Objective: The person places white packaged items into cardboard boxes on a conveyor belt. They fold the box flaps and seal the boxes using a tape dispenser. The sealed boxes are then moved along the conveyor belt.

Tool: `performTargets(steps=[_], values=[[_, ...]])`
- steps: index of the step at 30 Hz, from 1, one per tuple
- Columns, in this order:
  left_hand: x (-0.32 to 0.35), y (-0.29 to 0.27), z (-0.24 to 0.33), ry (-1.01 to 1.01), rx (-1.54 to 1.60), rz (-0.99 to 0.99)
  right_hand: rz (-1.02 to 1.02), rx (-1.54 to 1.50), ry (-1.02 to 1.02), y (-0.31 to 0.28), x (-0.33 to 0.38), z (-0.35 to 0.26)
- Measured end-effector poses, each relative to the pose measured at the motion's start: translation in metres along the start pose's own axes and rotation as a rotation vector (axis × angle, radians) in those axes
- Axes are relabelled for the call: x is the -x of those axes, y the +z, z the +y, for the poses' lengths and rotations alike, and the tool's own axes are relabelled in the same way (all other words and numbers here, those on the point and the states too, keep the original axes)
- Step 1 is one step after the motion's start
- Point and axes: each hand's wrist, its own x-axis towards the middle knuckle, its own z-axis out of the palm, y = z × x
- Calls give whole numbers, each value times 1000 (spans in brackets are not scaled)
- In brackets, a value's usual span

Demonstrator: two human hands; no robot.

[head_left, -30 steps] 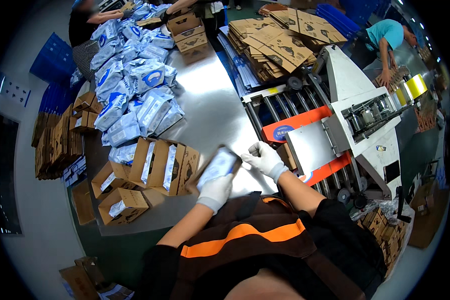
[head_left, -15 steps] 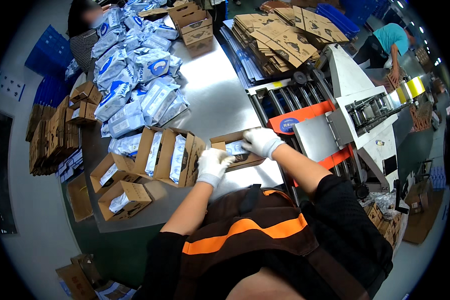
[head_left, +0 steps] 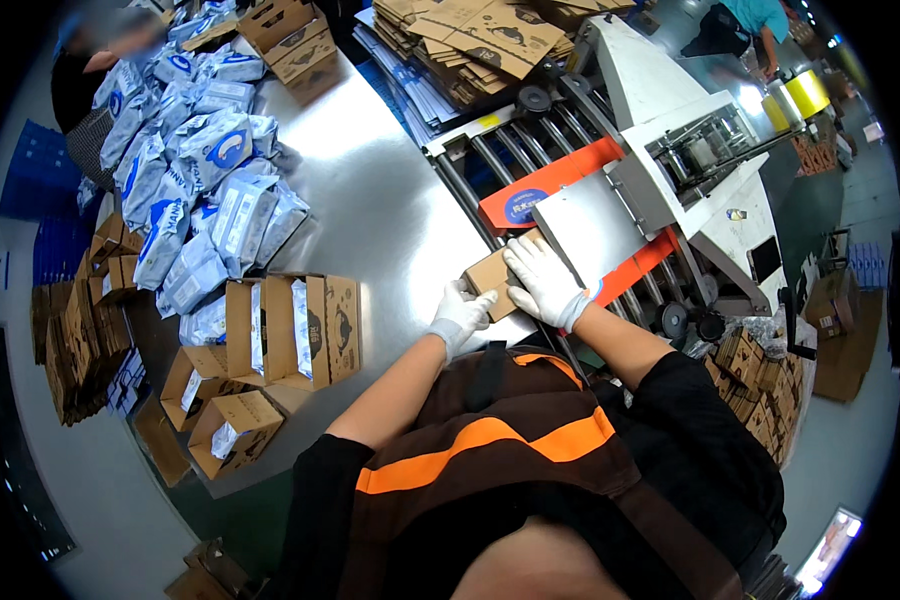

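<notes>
A small brown cardboard box [head_left: 489, 274] lies at the near edge of the steel table, by the roller conveyor [head_left: 515, 165]. My left hand [head_left: 460, 316], in a white glove, presses on the box's near left end. My right hand [head_left: 543, 281], also gloved, lies flat over its right side, next to the sloping metal plate [head_left: 590, 225] of the white machine. Both hands grip the box between them.
Open brown boxes [head_left: 288, 330] holding blue-white pouches stand on the steel table [head_left: 370, 190] to my left. A heap of pouches [head_left: 195, 170] lies behind them. Flat carton blanks [head_left: 470, 35] are stacked at the back. Another person [head_left: 750, 20] stands far right.
The box has gone from held up in the air, to the table, and then right to the conveyor's edge. Both hands followed it and now press on it.
</notes>
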Motion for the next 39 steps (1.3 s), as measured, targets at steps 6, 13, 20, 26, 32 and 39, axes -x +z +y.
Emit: performTargets(steps=[6,13,20,26,32,39], values=[[83,-98,35,819,-841,884,166,-616,147,-36,-10,-46],[125,-159,-31,395,-1074,646,119,-651,323,-5,-88,-88],[140,-177,-62,866,-888,882,-432,-370,140,26,-152,-146],[95,-215,-41,591,-630,462,-897,-159,-52,46,-199,-170],[56,-196,-100,520,71,1075,-100,-264,-171,28,-170,-211],[53,-121,-79,266,-78,-70,-111,-130,-199,41,-46,-85]])
